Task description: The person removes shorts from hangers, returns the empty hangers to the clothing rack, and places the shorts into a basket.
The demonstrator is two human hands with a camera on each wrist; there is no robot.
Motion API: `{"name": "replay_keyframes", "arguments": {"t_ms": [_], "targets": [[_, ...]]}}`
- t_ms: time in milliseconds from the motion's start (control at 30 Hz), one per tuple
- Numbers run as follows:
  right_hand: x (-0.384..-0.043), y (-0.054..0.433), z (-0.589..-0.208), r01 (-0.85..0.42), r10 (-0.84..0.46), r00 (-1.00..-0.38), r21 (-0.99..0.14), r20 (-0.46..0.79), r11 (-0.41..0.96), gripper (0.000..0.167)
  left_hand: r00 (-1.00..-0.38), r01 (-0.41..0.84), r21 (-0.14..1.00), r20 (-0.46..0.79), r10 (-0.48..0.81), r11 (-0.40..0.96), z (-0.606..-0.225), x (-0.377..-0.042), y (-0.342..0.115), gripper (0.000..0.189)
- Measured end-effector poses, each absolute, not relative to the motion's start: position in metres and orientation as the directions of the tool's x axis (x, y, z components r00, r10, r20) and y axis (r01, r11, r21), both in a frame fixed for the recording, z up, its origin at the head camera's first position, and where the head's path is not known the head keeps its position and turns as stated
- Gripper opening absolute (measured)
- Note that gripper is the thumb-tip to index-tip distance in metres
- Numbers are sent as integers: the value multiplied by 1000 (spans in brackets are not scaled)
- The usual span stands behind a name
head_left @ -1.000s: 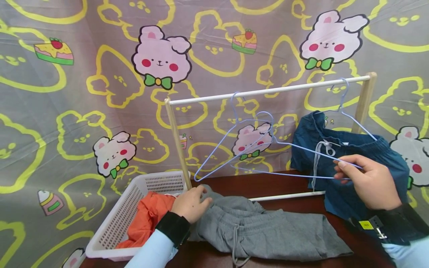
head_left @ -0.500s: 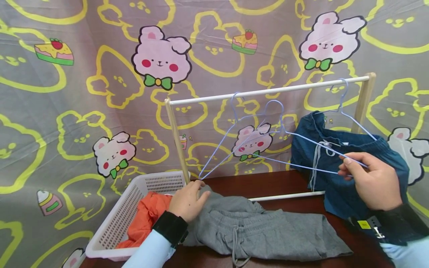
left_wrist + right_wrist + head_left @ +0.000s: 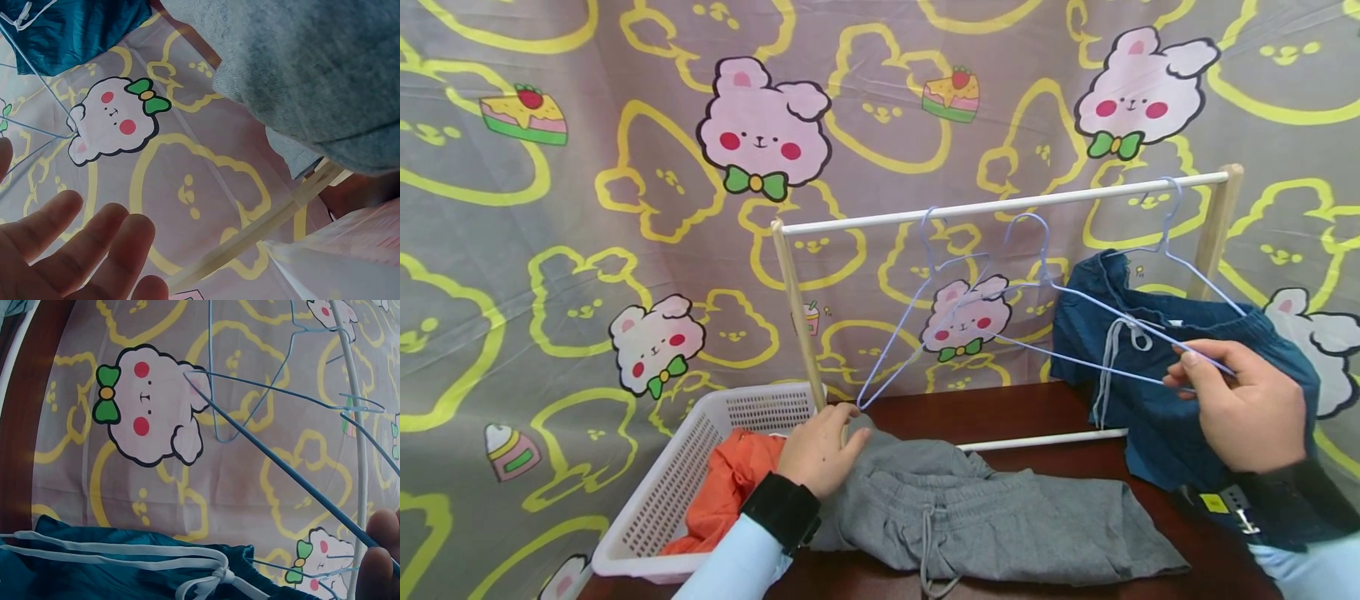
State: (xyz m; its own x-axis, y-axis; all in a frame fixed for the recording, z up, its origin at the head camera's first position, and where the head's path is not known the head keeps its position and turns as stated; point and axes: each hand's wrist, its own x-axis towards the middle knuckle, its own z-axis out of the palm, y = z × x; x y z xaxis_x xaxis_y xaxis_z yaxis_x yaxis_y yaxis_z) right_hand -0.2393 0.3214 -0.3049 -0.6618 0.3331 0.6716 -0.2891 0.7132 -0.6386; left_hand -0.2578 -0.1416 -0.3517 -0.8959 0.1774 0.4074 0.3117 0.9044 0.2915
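My right hand (image 3: 1247,404) pinches one end of a light blue wire hanger (image 3: 1043,262) between thumb and fingers. Its hook points up, just below the rack's rail. In the right wrist view, the hanger's lower bar (image 3: 312,486) runs out from the fingertips. My left hand (image 3: 820,450) is beside the rack's left post, over the edge of grey drawstring pants (image 3: 1015,517) lying on the table. Loosely spread fingers (image 3: 128,247) show in the left wrist view, holding nothing. A second blue hanger (image 3: 895,333) hangs from the rail, its lower corner near the left fingertips.
The clothes rack has a white rail (image 3: 1000,202) and wooden posts (image 3: 797,317). Blue drawstring shorts (image 3: 1195,383) hang on a hanger at its right end. A white basket (image 3: 647,500) with orange clothing (image 3: 730,487) stands left. A patterned curtain (image 3: 880,50) is behind.
My right hand has moved slightly right, and the held hanger has risen and tilted, its hook now closer to the rail. The left hand has shifted slightly left, while the grey pants stay put.
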Motion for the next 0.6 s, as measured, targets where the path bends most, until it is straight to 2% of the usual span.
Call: {"name": "replay_keyframes", "arguments": {"t_ms": [267,600], "targets": [[-238,323,-297,-269,350,-651,-636,674,724,36,-895,306,282,409,175,909,-351,-258,-141,40],[-239,328,-290,-224,377,-674,-663,635,715,44,-905,305,303,389,175,903,-352,-257,-144,40]]}}
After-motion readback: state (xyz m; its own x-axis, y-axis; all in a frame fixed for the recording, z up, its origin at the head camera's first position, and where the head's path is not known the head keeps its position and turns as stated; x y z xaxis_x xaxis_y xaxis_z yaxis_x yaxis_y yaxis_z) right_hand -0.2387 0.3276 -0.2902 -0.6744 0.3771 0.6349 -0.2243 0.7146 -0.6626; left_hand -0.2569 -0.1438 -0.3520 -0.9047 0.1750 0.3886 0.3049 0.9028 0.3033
